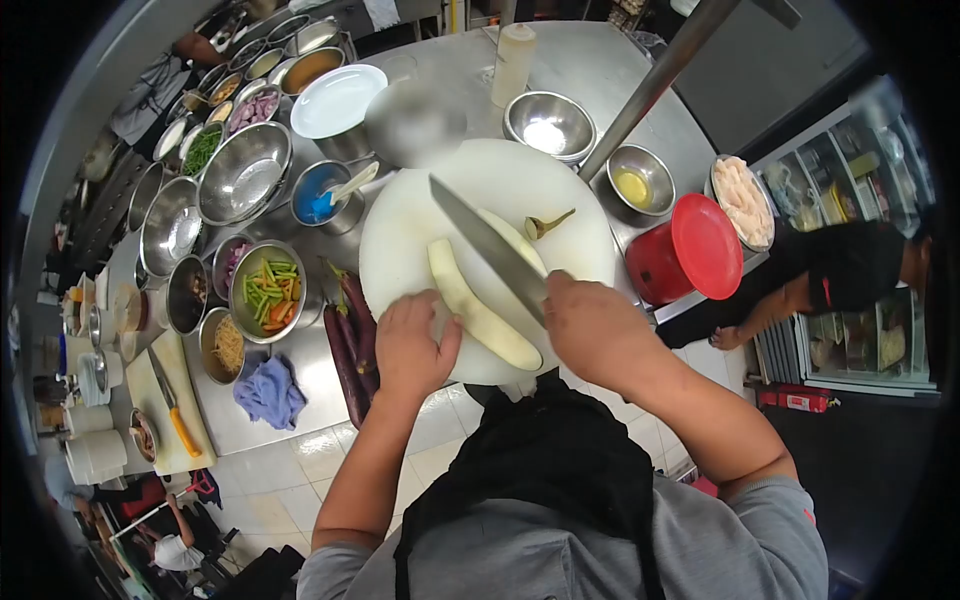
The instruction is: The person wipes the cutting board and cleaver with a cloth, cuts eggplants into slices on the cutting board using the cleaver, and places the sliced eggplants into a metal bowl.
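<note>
My right hand wrapped round the knife handle, blade slanting toward the board's far edge, my left hand palm-down, half-curled, beside the peeled eggplant reaching the near edge

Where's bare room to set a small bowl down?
At its far side, the table is bare between the squeeze bottle and slanting pole. The cutting board is free at its upper-left edge, left of the tip of the knife. The table's left side is crowded with bowls.
</note>
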The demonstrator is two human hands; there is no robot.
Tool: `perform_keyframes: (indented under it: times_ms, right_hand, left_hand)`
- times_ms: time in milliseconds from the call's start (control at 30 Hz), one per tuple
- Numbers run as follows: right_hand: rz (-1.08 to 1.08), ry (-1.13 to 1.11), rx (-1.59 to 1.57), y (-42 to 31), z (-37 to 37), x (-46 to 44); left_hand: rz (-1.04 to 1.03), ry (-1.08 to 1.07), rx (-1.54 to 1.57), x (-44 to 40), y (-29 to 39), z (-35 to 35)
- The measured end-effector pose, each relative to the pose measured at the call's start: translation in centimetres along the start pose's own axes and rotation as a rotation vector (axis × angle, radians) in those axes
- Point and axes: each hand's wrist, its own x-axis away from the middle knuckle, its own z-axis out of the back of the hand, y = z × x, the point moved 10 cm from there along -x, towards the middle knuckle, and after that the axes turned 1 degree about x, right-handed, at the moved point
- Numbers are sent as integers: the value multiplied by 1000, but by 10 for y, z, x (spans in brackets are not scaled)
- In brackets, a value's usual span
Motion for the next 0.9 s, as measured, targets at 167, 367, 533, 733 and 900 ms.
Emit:
perform_keyframes:
  times_ms: [167,367,533,733,900]
  right_hand:
    - [-120,155,-117,43,41,12]
    - [-134,166,-157,70,53,30]
    - [-189,174,-257,102,64,54]
    - [-192,197,-303,132,62,61]
    - [-115,141,-325,134,63,61]
  left_hand:
    - [378,11,-44,-2,9,-7]
    - [454,-121,-183,-40,0,-39]
    - [520,-37,-306,-62,-28,-28]
    - [501,-13,-455,-67,43,-63]
    - [364,-218,-402,-61,26,-57]
